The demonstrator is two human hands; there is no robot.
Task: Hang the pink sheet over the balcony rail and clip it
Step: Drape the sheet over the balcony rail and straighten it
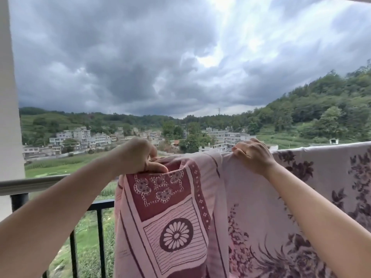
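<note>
We reach both arms up: our left hand (138, 155) and right hand (252, 154) grip the pink sheet (176, 217), patterned maroon, draped over the balcony rail (36, 183).

Your left hand (138, 155) sits at centre frame on the top edge of the sheet (172, 217), which hangs down into the lower middle, and your right hand (254, 155) is just right of it on the same edge. The rail (34, 182) runs from the left edge toward your left hand, with a post (9, 97) standing along the left border. A second cloth (331, 177) drapes to the right, and houses (80, 137) lie behind across mid-frame.
</note>
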